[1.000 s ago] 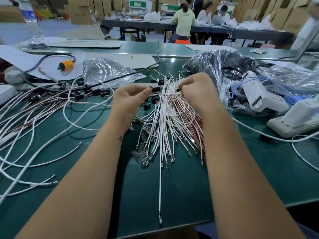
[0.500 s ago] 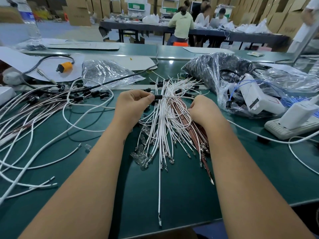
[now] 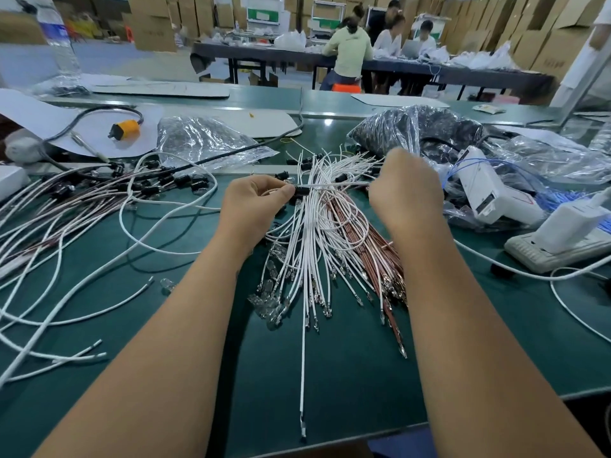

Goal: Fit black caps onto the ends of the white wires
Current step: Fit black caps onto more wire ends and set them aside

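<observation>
- The tabletop [image 3: 330,375] is a smooth dark green mat that carries everything; both forearms reach in from its near edge toward its middle.
- A loose fan of white wires [image 3: 317,246] lies across the middle, with thin, round, flexible insulation and small metal ends pointing at the near edge. Reddish-brown wires [image 3: 373,249] lie along its right side.
- A second spread of wires that already carry caps [image 3: 82,206] sprawls toward the left edge.
- Crinkly clear plastic bags [image 3: 413,130] of dark parts sit toward the far edge, and a white plastic box [image 3: 486,190] lies near the right edge.
- The left hand [image 3: 254,206] is above the far end of the fan, with thumb and forefinger pinched on a black cap.
- The right hand [image 3: 406,190] is level with it, to the right. Its fingers are curled and appear to grip the far stretch of one wire, though the grip itself is hidden behind the hand.
- That one white wire [image 3: 340,184] runs taut between the hands, with its long axis left to right, parallel to the near edge.
- The black cap [image 3: 301,190] is a short, matt, dark sleeve sitting on the wire's left end, just beside the left fingertips, with its bore in line with the wire.
- I judge that seating it calls for a push straight along that axis, the two hands moving toward each other.
</observation>
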